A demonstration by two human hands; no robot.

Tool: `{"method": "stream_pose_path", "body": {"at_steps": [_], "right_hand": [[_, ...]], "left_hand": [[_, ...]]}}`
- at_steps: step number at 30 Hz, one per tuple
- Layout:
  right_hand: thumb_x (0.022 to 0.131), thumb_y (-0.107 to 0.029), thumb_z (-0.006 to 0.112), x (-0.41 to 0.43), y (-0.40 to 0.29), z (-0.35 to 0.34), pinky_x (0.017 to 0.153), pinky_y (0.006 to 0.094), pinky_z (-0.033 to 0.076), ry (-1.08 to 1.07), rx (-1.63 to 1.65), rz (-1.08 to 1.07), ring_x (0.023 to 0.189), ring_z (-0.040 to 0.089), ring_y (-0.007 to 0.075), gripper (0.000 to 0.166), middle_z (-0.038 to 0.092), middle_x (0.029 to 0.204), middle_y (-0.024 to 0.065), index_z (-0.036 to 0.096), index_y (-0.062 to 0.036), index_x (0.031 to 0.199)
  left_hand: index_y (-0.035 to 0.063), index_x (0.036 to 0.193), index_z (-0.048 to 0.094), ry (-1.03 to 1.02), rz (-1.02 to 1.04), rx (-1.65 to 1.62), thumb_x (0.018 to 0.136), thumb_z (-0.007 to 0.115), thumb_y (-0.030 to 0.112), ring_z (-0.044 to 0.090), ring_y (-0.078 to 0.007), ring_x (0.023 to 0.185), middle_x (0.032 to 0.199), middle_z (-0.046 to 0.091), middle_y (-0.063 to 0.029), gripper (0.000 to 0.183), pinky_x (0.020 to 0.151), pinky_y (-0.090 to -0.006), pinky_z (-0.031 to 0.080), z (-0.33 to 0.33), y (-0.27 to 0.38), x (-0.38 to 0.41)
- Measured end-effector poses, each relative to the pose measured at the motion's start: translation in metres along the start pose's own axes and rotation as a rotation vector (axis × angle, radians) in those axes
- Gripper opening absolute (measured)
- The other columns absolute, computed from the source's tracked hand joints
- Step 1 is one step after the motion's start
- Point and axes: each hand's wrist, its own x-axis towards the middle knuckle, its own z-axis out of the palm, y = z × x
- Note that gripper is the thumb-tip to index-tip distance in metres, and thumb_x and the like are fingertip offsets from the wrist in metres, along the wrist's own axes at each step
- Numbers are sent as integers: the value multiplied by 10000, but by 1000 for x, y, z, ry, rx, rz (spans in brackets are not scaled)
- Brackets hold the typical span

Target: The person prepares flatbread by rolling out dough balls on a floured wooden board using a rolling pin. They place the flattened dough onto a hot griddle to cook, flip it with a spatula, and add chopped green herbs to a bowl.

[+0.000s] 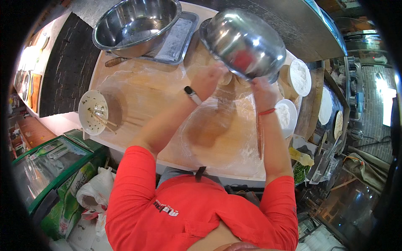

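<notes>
A large shiny metal bowl (248, 40) is tilted with its outside towards me over the floured wooden board (150, 88). My right hand (263, 89) grips its near rim. My left hand (209, 78), blurred, is at the bowl's lower left edge; whether it touches the rim or something beneath, I cannot tell. Pale rounded pieces, perhaps dough, (226, 79) show partly under the rim, the rest hidden by the bowl. A thin wooden rolling pin (259, 138) lies beside my right forearm.
At the back left, a metal basin (135, 28) overlaps a floured metal tray (180, 40), near a wooden handle (116, 61). A white bowl with chopsticks (93, 113) stands left. Two bowls of white powder (300, 77) (285, 117) stand right, before a griddle with flatbreads (325, 106).
</notes>
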Motion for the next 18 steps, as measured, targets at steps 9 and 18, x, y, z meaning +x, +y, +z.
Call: {"method": "stream_pose_path", "body": {"at_steps": [9, 18], "right_hand": [[804, -150, 746, 84, 27, -87, 645, 355, 510, 212, 237, 56, 764, 653, 255, 175, 629, 879, 65, 630, -92, 923], [809, -204, 731, 67, 9, -76, 654, 386, 498, 158, 270, 165, 767, 633, 292, 156, 617, 868, 67, 641, -112, 897]], "left_hand": [[77, 1342, 490, -334, -588, 228, 852, 651, 212, 511, -380, 1176, 1241, 536, -218, 533, 991, -450, 435, 21, -48, 6], [219, 1499, 357, -855, 152, 459, 970, 437, 294, 132, -346, 1485, 1560, 253, -140, 541, 1074, -761, 100, 127, 26, 40]]}}
